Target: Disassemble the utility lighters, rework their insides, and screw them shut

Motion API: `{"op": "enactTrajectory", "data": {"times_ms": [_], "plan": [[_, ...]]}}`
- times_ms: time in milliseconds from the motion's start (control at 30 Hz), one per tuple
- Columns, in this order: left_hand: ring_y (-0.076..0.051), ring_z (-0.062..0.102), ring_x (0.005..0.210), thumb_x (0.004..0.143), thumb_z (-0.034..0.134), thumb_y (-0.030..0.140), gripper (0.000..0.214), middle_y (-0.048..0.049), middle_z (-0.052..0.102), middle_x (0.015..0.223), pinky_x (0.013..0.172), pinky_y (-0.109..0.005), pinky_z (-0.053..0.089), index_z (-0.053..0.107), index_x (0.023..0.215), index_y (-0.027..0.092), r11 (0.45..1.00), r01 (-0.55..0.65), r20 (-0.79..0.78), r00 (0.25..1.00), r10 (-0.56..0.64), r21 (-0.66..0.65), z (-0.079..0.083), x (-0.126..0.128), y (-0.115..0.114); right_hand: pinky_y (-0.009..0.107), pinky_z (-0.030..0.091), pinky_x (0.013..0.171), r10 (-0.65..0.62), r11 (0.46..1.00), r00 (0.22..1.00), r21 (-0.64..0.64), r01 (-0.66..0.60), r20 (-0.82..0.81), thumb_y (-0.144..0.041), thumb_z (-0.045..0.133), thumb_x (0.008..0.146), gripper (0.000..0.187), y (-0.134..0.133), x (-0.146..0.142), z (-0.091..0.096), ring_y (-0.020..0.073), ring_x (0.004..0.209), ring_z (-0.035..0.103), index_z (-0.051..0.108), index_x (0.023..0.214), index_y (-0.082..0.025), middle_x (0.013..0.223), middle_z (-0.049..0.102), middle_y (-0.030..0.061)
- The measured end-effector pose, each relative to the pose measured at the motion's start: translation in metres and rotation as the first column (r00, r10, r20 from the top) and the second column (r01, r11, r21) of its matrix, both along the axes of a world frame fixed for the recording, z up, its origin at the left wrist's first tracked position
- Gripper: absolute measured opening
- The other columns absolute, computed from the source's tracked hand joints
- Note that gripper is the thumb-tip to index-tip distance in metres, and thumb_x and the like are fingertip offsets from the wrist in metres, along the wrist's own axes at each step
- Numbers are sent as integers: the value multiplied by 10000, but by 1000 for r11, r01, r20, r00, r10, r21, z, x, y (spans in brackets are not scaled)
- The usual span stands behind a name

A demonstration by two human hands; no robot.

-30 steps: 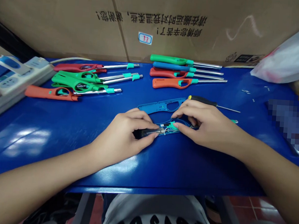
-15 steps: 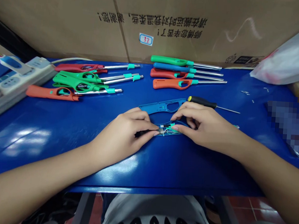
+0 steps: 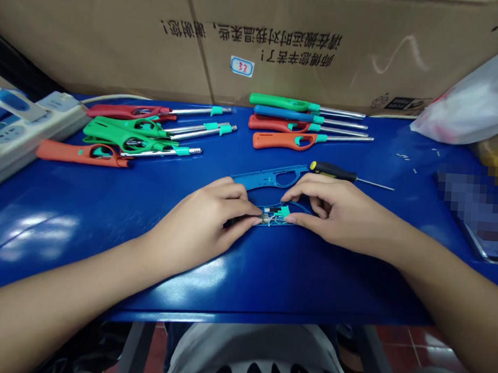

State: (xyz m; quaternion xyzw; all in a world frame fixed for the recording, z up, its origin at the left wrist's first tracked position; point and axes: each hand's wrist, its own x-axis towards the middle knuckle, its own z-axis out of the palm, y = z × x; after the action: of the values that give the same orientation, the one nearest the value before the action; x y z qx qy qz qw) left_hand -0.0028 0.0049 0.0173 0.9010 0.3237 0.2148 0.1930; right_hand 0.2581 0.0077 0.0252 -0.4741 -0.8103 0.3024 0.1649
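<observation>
An opened blue lighter half (image 3: 299, 207) lies on the blue table between my hands, its inner parts showing. My left hand (image 3: 219, 218) pinches the left end of this half, near a metal piece and thin wires; its palm hides much of the handle. At the right side, my right hand (image 3: 336, 212) has thumb and forefinger closed at the edge of the lighter half, by a teal trigger piece (image 3: 282, 212). Just behind lies the other blue casing half (image 3: 266, 179), hollow side up. A screwdriver (image 3: 333, 170) with a black and yellow handle rests behind my right hand.
Several assembled lighters (image 3: 284, 140) lie in a row at the back. More lighters with partly opened casings (image 3: 129, 127) are at the left, beside a white power strip (image 3: 35, 129). A cardboard box (image 3: 286, 18) stands behind; small screws (image 3: 403, 157) and a plastic bag (image 3: 463, 105) are at right.
The teal trigger piece shows more plainly beside my right thumb, which has shifted slightly. My left hand keeps its pinch. The whole view has moved a little.
</observation>
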Motion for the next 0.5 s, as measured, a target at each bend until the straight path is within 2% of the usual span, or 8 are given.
{"op": "enactTrajectory", "data": {"times_ms": [100,200,333,500], "plan": [[-205,640,910,991,646,221,169,-56,716,926,822,-337,538,788,1064,166,1000,9,-3,1000,-10,-15,2,0,2,284,395,596,-23,1000,1000,13,23,-15,-377,698,909,239,3,4,3,119,605,464,743,1084,-221,769,591,-15],[-209,641,924,991,644,232,169,-61,737,951,836,-343,546,776,1073,166,1000,13,-8,1000,-13,1,4,-2,3,277,381,579,-42,999,999,5,42,-16,-390,674,912,200,7,13,9,115,580,444,738,973,-211,688,551,-30],[-231,625,991,992,643,263,210,-84,739,1045,890,-377,547,752,1149,176,995,3,-26,1000,0,96,7,-2,-1,264,368,532,38,998,996,-59,-34,77,-399,712,863,186,9,22,19,111,563,451,718,891,-215,686,562,-30],[-252,612,1112,1029,574,230,296,-110,701,1252,961,-413,546,698,1297,207,965,129,-103,989,-108,228,1,2,-6,264,399,551,117,990,989,-85,-109,91,-323,742,842,129,6,19,21,113,580,497,700,903,-217,718,592,-29]]}}
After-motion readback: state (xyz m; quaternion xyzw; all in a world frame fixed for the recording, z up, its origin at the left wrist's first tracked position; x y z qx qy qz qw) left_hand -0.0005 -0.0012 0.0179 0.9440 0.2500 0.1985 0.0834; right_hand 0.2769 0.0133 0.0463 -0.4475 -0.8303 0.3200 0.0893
